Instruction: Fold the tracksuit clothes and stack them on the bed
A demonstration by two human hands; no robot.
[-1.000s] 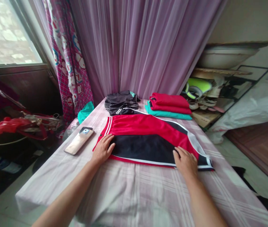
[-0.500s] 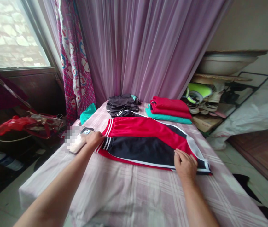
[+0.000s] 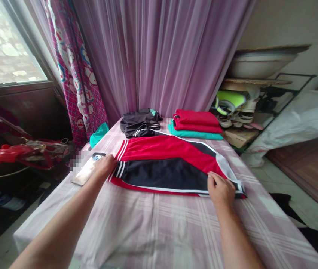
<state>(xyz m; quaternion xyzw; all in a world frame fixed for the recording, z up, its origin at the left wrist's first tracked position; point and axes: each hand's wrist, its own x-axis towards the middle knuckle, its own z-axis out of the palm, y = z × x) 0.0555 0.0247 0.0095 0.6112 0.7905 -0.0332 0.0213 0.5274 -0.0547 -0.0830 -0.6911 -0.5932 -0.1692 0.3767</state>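
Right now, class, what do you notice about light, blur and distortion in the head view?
Head view: the window is palest, the area beneath it dark; head view: soft light on the garment, no hard shadows; head view: the basin looks soft and stretched, perhaps from a wide lens; head view: blocky pixels beside the phone.
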